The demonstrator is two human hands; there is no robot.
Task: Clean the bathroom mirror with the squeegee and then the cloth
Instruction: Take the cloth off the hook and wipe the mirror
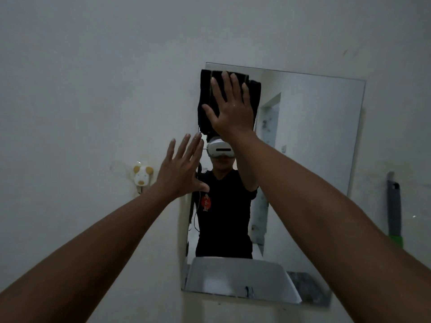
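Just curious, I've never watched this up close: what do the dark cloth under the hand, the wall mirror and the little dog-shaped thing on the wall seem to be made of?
The black cloth looks like soft woven fabric: matte, with limp folds under the right hand. The frameless rectangular mirror looks like glass: smooth, with clear reflections. The white-and-yellow dog-shaped wall hook is probably moulded plastic, judging by its smooth rounded shape; dim light leaves that open.

Cloth perhaps half hidden behind hand

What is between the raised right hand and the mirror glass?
A dark cloth lies there. In the head view, the right hand presses it flat with spread fingers against the mirror, near the top left corner.
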